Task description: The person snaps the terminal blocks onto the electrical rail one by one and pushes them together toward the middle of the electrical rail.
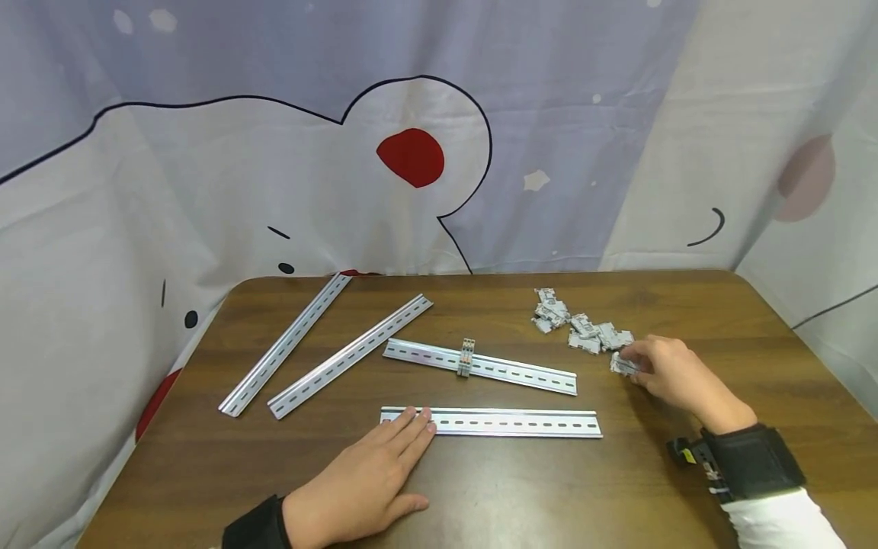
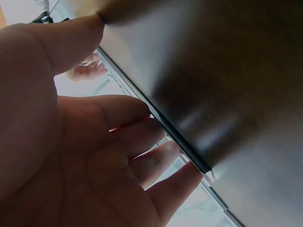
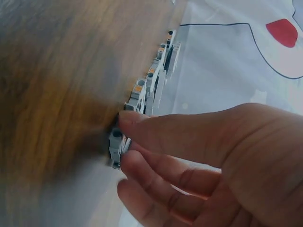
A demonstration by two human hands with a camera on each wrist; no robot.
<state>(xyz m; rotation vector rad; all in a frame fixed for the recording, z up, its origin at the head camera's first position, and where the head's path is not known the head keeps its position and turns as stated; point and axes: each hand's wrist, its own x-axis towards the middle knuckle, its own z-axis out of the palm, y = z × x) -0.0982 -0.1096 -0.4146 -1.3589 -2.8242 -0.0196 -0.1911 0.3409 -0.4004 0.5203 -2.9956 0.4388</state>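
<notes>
Grey terminal block point(image 1: 623, 366) sits pinched in your right hand point(image 1: 668, 375); your left hand point(image 1: 363, 480) lies flat, fingertips point(image 1: 414, 415) on the nearest rail point(image 1: 507, 422).

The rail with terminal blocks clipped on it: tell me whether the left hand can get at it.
Probably yes. The left hand rests flat on the nearest rail, and the rail with the clipped blocks lies just beyond it, with only bare table between them.

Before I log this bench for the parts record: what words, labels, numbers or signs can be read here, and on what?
None can be read.
Rails: slots only, no marking.
Grey terminal blocks: any print is too small to read.
Wrist strap: small yellow and white marks, too blurred to read.
Backdrop cloth: cartoon drawing, no text.
</notes>
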